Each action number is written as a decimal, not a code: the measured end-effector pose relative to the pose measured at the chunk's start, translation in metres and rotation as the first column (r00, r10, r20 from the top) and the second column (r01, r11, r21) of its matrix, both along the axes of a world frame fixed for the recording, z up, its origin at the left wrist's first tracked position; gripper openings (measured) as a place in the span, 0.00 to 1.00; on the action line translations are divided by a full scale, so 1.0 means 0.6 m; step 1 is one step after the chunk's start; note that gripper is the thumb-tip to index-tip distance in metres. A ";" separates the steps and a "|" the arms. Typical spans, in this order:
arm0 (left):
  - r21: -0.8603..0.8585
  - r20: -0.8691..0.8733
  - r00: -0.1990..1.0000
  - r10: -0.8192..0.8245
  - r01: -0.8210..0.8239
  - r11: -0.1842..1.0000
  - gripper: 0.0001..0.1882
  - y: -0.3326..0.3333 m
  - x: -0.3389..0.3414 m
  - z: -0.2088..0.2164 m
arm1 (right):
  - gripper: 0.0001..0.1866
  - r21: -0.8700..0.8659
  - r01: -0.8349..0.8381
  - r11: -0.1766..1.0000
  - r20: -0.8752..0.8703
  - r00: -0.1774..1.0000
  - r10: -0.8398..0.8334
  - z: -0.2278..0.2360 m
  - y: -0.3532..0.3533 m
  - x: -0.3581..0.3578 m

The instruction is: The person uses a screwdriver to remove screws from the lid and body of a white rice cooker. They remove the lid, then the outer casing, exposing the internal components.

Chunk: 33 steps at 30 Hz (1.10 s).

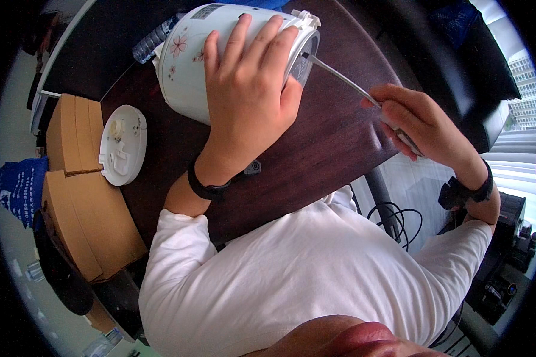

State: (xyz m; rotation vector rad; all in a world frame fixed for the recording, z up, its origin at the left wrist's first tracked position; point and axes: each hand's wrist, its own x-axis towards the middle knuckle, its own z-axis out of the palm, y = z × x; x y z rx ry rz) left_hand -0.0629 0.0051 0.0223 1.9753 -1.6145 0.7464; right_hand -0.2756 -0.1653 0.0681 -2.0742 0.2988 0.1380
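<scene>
A white, rounded appliance with pink flower prints (184,77), which looks like a rice cooker, lies on its side on the dark wooden table (339,143). My left hand (250,89) rests across it, fingers spread flat on the shell and thumb by the rim of its grey end face (307,56). In my closed right hand (414,119) is a screwdriver (345,81) with a long metal shaft. Its dark tip reaches the end face. Most of the handle is hidden by my fingers. Left of the appliance, a round white plastic cover (125,160) shows its inner side.
Brown cardboard boxes (95,220) stand along the table's left side. Behind the appliance lies a clear plastic bottle (152,44). A small dark metal piece (253,168) sits near my left wrist. Black cables (399,223) hang past the table's near right edge.
</scene>
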 end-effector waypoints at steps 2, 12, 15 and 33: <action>0.005 -0.001 1.000 0.003 -0.003 1.000 0.28 0.000 -0.001 0.000 | 0.24 0.060 0.003 0.998 0.002 1.000 -0.004 -0.002 0.004 -0.002; 0.016 -0.005 1.000 0.009 -0.009 1.000 0.28 0.003 -0.003 0.000 | 0.25 0.123 -0.030 0.992 0.042 0.999 0.025 -0.012 0.026 0.001; 0.005 0.002 1.000 0.008 -0.008 1.000 0.28 0.002 -0.002 -0.003 | 0.21 -0.248 -0.092 0.964 0.180 0.974 0.139 -0.022 0.002 0.007; 0.004 -0.016 0.999 0.028 -0.028 1.000 0.28 0.000 -0.001 -0.002 | 0.19 -0.478 0.088 0.874 0.286 0.956 0.061 -0.061 -0.035 0.003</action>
